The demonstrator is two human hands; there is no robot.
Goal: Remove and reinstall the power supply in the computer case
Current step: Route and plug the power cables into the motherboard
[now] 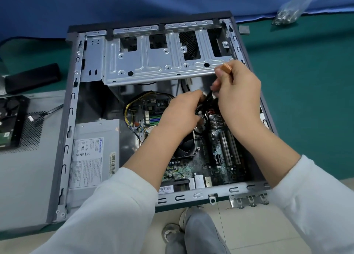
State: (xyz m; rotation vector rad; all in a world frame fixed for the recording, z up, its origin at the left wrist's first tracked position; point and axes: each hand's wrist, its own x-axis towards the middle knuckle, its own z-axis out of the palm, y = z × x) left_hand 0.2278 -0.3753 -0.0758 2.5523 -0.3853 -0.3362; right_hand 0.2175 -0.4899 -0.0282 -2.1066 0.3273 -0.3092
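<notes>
The open computer case point(72, 108) lies flat on the green mat. The grey power supply point(93, 154), with its white label, sits in the case's near left corner. Yellow and black wires point(128, 108) loop from it toward the motherboard point(216, 157). My left hand point(182, 113) grips a bundle of black cables point(203, 102) above the motherboard. My right hand point(237, 96) holds an orange connector point(227, 68) up near the drive cage and pinches the same black cables lower down. The cable ends under both hands are hidden.
The metal drive cage point(153, 62) spans the far half of the case. The removed side panel point(24, 157) lies to the left with a hard drive point(9, 123) on it. A black bar point(32, 77) lies at far left, a bag of screws point(291, 12) at far right.
</notes>
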